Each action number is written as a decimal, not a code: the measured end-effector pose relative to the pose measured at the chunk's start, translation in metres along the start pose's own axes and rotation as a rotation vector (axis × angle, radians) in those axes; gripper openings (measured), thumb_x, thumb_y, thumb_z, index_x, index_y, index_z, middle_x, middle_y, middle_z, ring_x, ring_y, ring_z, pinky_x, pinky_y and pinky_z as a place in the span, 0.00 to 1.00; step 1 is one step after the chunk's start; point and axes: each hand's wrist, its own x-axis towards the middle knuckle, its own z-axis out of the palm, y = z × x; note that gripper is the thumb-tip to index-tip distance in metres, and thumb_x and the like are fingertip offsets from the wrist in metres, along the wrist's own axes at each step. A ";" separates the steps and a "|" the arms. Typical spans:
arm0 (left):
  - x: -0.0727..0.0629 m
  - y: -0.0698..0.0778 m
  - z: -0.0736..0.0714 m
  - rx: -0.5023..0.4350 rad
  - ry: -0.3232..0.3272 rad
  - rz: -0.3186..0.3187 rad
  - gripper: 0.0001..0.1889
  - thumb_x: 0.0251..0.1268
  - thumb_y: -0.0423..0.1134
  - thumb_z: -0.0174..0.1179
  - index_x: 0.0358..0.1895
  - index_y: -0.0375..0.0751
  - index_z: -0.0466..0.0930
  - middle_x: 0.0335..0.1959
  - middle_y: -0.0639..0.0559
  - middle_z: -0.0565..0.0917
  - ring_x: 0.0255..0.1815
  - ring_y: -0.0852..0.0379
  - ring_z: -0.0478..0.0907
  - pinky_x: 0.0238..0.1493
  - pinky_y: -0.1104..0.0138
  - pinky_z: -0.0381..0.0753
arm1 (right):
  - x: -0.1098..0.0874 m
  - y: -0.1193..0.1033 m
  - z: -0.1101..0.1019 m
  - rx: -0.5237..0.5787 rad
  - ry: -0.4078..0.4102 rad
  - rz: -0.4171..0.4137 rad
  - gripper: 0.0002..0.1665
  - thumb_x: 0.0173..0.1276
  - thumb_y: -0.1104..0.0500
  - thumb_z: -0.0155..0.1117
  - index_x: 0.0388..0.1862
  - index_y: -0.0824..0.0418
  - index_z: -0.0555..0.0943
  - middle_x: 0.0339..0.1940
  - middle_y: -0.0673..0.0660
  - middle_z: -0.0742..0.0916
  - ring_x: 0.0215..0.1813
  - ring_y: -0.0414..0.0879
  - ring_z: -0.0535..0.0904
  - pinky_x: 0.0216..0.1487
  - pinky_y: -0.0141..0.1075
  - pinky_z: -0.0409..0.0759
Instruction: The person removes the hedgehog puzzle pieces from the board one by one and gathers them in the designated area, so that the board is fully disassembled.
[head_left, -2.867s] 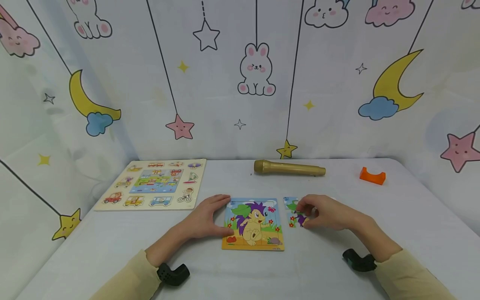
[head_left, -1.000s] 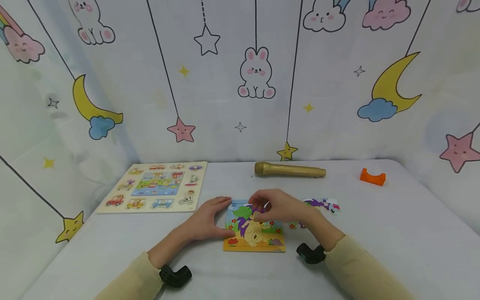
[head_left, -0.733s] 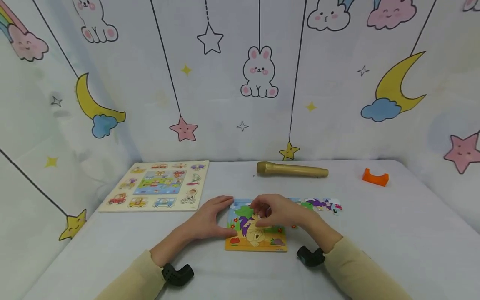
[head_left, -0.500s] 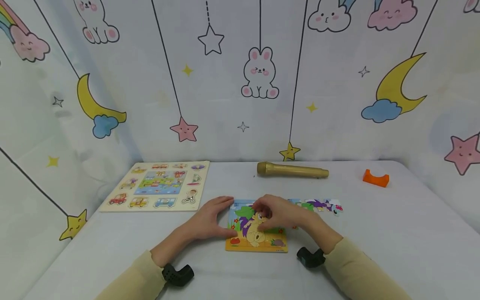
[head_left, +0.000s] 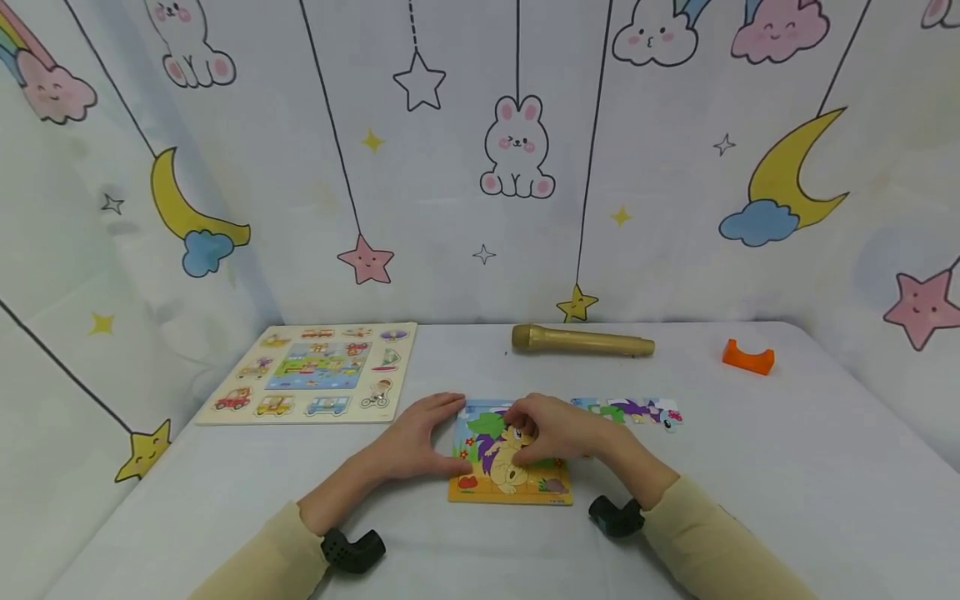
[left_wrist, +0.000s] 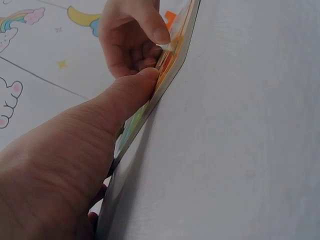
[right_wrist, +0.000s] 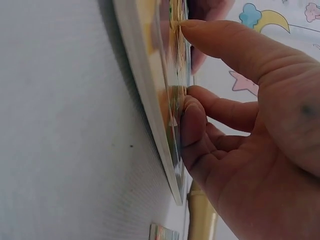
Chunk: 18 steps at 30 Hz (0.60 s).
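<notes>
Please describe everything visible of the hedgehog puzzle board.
The hedgehog puzzle board is thin and squarish, perhaps wooden, with a pale edge. Its picture shows a purple-spined hedgehog and green leaf. It appears to lie flat on the white table. The left hand touches its left side; the right hand covers its upper right, fingertips on its face.
</notes>
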 end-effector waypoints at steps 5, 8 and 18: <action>0.000 0.000 -0.001 0.000 0.001 0.001 0.51 0.52 0.63 0.73 0.76 0.38 0.66 0.76 0.45 0.65 0.78 0.42 0.55 0.75 0.46 0.55 | 0.001 0.001 0.000 0.008 0.014 0.009 0.28 0.62 0.57 0.77 0.57 0.63 0.76 0.45 0.52 0.77 0.47 0.47 0.72 0.53 0.41 0.78; 0.000 0.000 -0.001 0.002 0.009 0.003 0.51 0.52 0.62 0.73 0.75 0.38 0.66 0.76 0.45 0.65 0.78 0.42 0.56 0.75 0.46 0.56 | 0.002 0.001 0.000 0.024 0.020 -0.010 0.28 0.62 0.59 0.77 0.57 0.63 0.75 0.46 0.52 0.77 0.48 0.47 0.72 0.55 0.42 0.78; 0.001 -0.002 0.001 0.005 0.009 0.005 0.51 0.52 0.63 0.73 0.75 0.38 0.66 0.76 0.45 0.65 0.77 0.42 0.56 0.75 0.46 0.56 | 0.002 0.002 -0.001 0.007 0.029 -0.062 0.26 0.65 0.60 0.75 0.59 0.60 0.76 0.45 0.48 0.78 0.47 0.45 0.74 0.52 0.39 0.79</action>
